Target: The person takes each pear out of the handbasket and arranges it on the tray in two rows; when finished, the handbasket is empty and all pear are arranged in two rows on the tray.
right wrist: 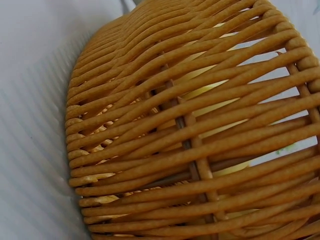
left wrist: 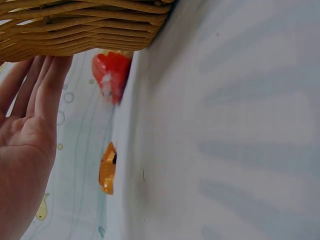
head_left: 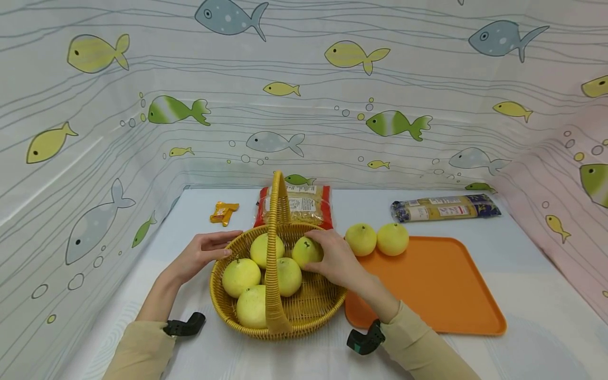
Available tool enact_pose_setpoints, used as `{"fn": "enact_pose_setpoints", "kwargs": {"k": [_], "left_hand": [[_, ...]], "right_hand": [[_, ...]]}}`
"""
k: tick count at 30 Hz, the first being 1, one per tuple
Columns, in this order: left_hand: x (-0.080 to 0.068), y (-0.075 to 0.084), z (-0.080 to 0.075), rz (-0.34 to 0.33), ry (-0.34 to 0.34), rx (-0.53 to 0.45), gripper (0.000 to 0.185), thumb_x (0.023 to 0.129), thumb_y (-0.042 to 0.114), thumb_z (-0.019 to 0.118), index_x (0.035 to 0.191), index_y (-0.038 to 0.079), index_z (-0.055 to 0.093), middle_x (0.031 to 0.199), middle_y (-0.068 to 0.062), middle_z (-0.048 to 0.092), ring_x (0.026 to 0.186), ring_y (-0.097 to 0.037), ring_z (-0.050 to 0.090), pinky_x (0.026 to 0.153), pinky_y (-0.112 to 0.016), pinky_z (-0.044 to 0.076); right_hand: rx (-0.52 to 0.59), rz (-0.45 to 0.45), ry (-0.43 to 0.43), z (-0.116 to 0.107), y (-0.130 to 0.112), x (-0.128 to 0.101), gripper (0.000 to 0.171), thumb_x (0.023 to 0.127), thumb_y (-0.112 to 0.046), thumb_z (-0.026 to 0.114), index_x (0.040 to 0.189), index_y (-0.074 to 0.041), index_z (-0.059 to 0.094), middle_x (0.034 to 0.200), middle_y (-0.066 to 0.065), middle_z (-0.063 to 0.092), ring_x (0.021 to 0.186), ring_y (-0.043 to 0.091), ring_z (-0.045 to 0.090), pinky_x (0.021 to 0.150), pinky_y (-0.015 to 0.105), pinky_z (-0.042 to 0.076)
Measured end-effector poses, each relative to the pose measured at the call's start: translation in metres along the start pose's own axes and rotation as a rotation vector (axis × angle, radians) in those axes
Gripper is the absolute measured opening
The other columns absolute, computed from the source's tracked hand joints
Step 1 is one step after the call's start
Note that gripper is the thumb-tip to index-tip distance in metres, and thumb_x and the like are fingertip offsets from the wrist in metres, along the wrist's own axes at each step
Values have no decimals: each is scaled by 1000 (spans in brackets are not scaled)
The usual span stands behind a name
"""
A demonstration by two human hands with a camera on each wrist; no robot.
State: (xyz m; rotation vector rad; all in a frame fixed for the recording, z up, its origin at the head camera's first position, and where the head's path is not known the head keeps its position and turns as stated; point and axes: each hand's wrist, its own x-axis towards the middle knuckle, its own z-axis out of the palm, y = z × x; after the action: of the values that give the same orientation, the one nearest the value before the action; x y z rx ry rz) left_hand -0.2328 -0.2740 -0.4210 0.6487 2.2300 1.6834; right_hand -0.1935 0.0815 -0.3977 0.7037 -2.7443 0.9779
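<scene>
A woven yellow basket point(head_left: 328, 309) with an upright handle point(head_left: 275, 232) stands on the table and holds several yellow-green pears. My right hand point(head_left: 332, 256) reaches over the right rim and grips one pear point(head_left: 304, 251) inside it. With straight fingers, my left hand point(head_left: 201, 253) rests against the basket's left rim point(left wrist: 80, 30). Two more pears point(head_left: 361, 238) point(head_left: 392, 238) sit at the far edge of an orange tray point(head_left: 437, 287) to the right. The right wrist view shows only the basket's weave point(right wrist: 190, 135) close up.
A red-edged food packet point(head_left: 304, 205) lies behind the basket, a small orange wrapper point(head_left: 223, 212) at the back left, and a long dark packet point(head_left: 444, 207) at the back right. Fish-patterned curtains wall in the table on three sides.
</scene>
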Motion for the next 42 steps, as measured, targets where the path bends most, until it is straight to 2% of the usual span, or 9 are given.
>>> {"fn": "enact_pose_setpoints", "kwargs": {"k": [6,13,20,42], "left_hand": [[0,0,0,-8,6,5,51,97,9,60,145,-4,48,137,6,61,119,-4,62,95,-20,50],[0,-1,0,-6,5,12,51,97,9,60,145,-3,49,139,2,61,119,-4,62,96,-20,50],[1,-1,-1,-6,5,14,51,97,9,60,145,-3,49,140,-2,60,119,-4,62,96,-20,50],[1,-2,-1,-6,4,11,51,97,9,60,145,-3,48,139,1,60,119,-4,62,95,-20,51]], "right_hand": [[-22,-7,-15,1,0,0,66,73,-20,90,131,-3,63,133,12,62,122,32,55,98,49,49],[-34,-3,-35,0,-1,-1,68,73,-17,90,133,-2,61,134,13,59,119,32,60,94,50,51],[-68,-9,-53,1,-2,-1,70,73,-16,90,135,-4,59,138,14,58,127,33,54,101,51,48],[-73,-20,23,6,1,-1,67,69,-16,92,128,-4,64,131,13,64,123,33,57,100,49,48]]}}
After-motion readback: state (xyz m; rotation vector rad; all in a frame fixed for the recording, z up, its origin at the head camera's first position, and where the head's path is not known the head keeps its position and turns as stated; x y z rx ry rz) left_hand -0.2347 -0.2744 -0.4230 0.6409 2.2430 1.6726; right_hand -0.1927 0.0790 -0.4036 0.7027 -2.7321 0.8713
